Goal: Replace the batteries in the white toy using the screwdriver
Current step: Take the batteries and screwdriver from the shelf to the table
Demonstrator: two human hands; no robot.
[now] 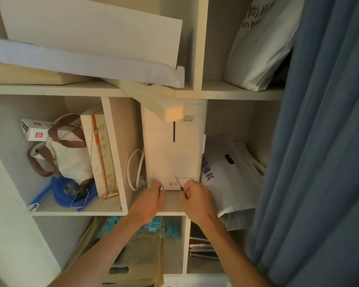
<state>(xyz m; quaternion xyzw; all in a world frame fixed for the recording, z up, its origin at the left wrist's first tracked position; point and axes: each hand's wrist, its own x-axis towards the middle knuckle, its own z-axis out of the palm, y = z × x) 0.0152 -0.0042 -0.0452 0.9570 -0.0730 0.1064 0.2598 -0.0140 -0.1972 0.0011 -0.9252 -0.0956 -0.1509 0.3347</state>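
Two hands at one shelf: right grip (196, 195) around one screwdriver (181, 188), left grip (153, 195) pinching one small purple-tipped object (160, 189).

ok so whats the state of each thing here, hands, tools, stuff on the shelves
right hand: closed on the screwdriver
screwdriver: held, thin shaft tilted up against the white appliance
left hand: closed on a small shiny item, too small to identify
white appliance: upright in its shelf compartment
white cable: looped, beside the appliance
foam block: tilted, jutting off the upper shelf
blue curtain: hanging, covering the shelf's right edge
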